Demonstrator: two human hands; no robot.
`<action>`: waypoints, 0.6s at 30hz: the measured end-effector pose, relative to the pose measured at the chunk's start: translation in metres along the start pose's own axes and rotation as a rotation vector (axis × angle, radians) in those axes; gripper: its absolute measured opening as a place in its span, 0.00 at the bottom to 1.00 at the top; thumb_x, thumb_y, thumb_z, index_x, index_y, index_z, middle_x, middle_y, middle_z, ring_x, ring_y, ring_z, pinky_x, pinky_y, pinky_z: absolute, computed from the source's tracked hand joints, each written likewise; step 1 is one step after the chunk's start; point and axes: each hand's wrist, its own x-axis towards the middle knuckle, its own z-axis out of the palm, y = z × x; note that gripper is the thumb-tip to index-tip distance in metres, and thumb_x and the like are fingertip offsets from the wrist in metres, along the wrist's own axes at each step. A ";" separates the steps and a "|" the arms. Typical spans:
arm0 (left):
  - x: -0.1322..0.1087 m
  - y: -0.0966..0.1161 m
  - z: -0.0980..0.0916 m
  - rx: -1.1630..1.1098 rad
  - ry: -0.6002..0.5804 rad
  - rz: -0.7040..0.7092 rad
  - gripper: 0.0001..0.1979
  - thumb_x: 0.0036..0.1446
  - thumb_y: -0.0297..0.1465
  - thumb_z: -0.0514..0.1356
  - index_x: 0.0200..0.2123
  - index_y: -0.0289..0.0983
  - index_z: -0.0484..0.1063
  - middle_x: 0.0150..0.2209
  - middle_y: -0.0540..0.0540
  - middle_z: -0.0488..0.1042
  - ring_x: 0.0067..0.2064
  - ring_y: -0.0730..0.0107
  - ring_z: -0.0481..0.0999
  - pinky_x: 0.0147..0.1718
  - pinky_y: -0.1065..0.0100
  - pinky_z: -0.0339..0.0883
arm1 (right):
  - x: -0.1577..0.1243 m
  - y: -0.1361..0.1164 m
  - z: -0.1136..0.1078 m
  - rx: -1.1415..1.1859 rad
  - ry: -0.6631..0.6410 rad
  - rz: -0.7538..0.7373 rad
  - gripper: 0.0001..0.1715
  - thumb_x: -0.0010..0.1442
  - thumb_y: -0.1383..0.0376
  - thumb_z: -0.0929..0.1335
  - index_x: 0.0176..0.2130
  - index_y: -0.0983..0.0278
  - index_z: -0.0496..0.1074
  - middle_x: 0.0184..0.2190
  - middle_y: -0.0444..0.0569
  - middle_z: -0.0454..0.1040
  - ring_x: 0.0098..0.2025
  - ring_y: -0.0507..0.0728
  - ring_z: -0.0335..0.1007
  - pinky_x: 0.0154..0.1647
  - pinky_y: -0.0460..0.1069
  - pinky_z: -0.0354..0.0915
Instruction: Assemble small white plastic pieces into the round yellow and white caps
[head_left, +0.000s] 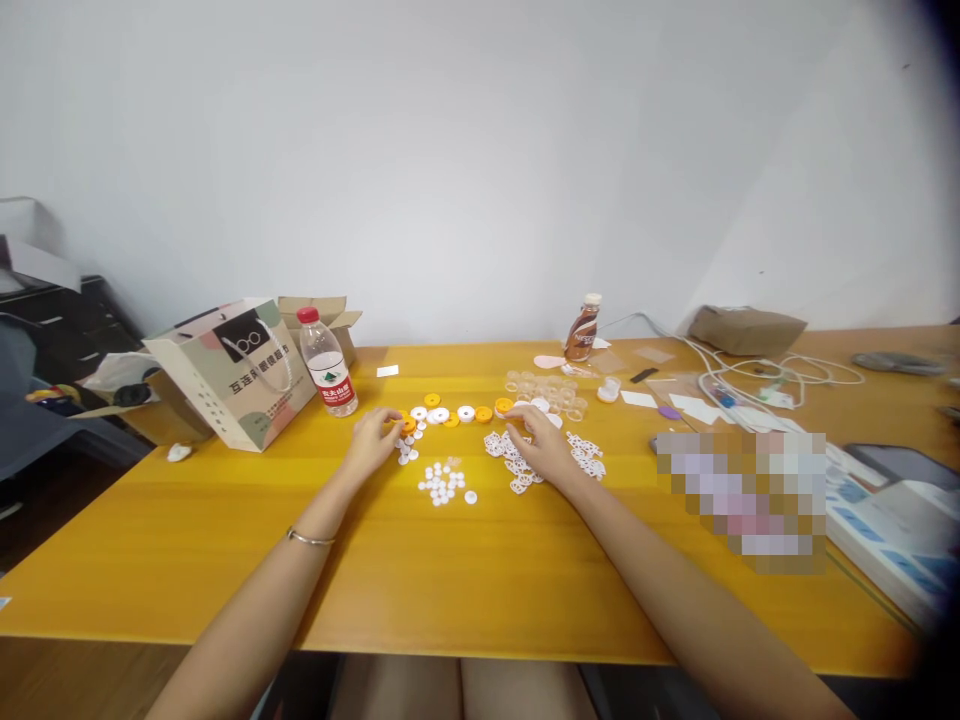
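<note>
My left hand [373, 438] is at the left end of a row of small round pieces, its fingertips and thumb closed on an orange round piece [407, 425]. At the row's right end my right hand [538, 440] has its thumb and fingers apart, fingertips against an orange-topped white piece [503, 406]. Between them lie white ring-like discs [466, 413] and another orange piece [484, 411]. Small white buttons [441, 486] are scattered in front. White cut-out flat pieces [519, 482] spread under and around my right hand, which partly hides them.
Clear rings [571, 405] cluster behind my right hand. A water bottle [328, 370] and a paper bag [259, 400] stand left. A brown drink bottle [583, 330] stands at the back. White cables [709, 370], paper slips [696, 408] and a blurred-out patch [750, 500] lie right.
</note>
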 end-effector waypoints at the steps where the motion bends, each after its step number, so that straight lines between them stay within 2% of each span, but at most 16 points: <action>1: 0.001 -0.001 0.003 0.016 -0.021 -0.015 0.07 0.52 0.33 0.54 0.33 0.37 0.69 0.37 0.46 0.73 0.42 0.64 0.69 0.42 0.64 0.59 | 0.000 0.000 0.000 -0.004 0.002 -0.003 0.10 0.56 0.65 0.61 0.39 0.61 0.66 0.40 0.50 0.69 0.44 0.58 0.64 0.43 0.54 0.60; 6: 0.006 0.004 0.013 0.058 -0.059 -0.073 0.07 0.49 0.35 0.56 0.29 0.39 0.70 0.33 0.47 0.74 0.38 0.63 0.71 0.39 0.64 0.58 | 0.000 0.004 0.002 -0.014 0.009 -0.031 0.09 0.56 0.66 0.61 0.39 0.61 0.65 0.39 0.50 0.69 0.44 0.57 0.65 0.43 0.53 0.61; 18: 0.012 0.000 0.013 0.064 -0.081 -0.216 0.10 0.46 0.38 0.57 0.27 0.38 0.73 0.27 0.48 0.76 0.32 0.64 0.73 0.32 0.67 0.59 | 0.000 0.004 0.003 -0.013 0.000 -0.032 0.10 0.56 0.66 0.61 0.39 0.62 0.66 0.39 0.50 0.70 0.44 0.57 0.65 0.44 0.53 0.61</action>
